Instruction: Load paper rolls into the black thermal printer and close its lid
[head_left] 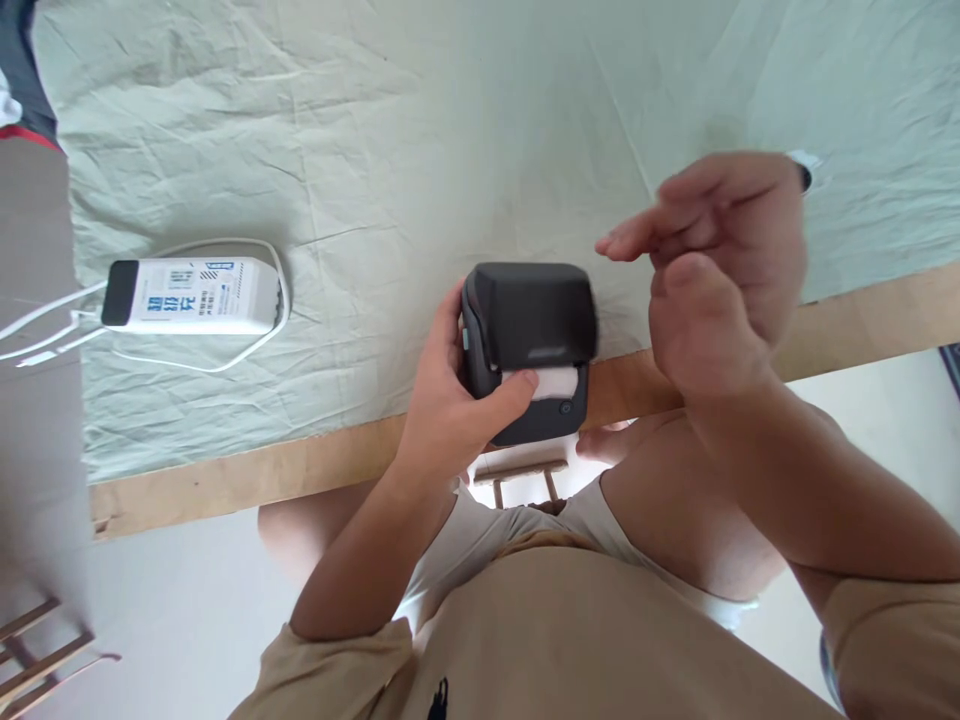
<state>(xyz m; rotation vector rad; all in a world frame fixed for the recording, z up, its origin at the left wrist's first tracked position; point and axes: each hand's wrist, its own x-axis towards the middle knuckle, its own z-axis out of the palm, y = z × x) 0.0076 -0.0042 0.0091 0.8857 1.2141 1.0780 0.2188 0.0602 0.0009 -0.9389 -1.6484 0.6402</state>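
A small black label printer [537, 315] sits at the table's front edge, its lid up, with white paper [556, 383] showing in the gap below the lid. My left hand [466, 400] grips the printer from its left side. Its thumb presses on the white paper, and its other fingers are largely hidden behind the casing. To the right of the printer, my right hand [724, 265] hangs in the air, apart from it. The fingers are loosely bent and spread, slightly blurred, with nothing between them.
A white power strip [199, 296] with a black end lies on the left of the pale green cloth [375, 150], with white cables around it and running off left. A small black-and-white thing [807, 178] shows behind my right hand. The table has a wooden edge [247, 460].
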